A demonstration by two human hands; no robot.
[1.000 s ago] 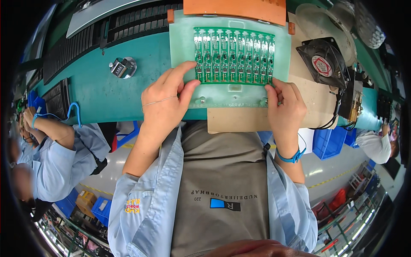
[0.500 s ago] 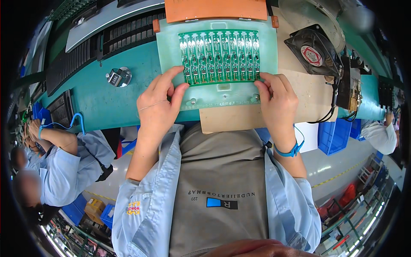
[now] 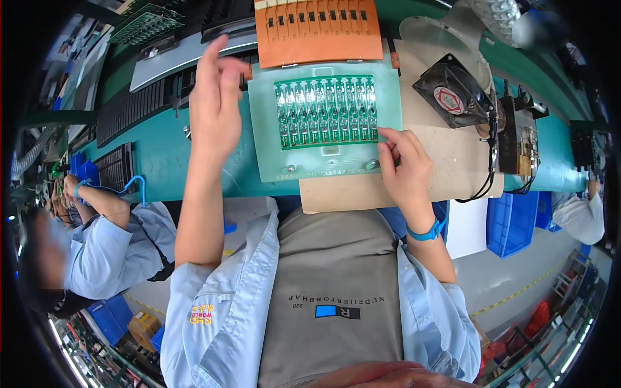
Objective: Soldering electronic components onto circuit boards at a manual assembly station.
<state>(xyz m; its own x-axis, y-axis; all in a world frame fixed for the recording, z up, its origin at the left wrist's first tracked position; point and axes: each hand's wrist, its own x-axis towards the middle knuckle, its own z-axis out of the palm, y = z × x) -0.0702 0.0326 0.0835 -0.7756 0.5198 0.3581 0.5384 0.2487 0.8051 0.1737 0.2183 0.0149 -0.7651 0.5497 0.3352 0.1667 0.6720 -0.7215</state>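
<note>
A green panel of several slim circuit boards [image 3: 328, 111] lies in a pale green fixture plate [image 3: 268, 165]. Hinged to the plate's far edge is an orange flap [image 3: 317, 48], swung up and away, with a row of small dark parts along it. My left hand [image 3: 217, 110] is raised beside the plate's far left corner, fingers stretched upward and apart, slightly blurred, holding nothing. At the panel's near right corner, the bent forefinger of my right hand [image 3: 409, 161] touches or nearly touches the board edge. Its thumb sits a little apart below, over the plate.
A black fan [image 3: 449, 97] stands on brown cardboard [image 3: 446, 165] to the right, its cables hanging near the table edge. Black slotted racks [image 3: 139, 110] line the far left. Blue bins [image 3: 511, 223] sit below at right. Another person in light blue [image 3: 119, 239] works at left.
My left hand has left the panel's near left corner and risen up and left, fingers opening. My right hand stays at the right corner. The view has shifted, showing more of the orange flap.
</note>
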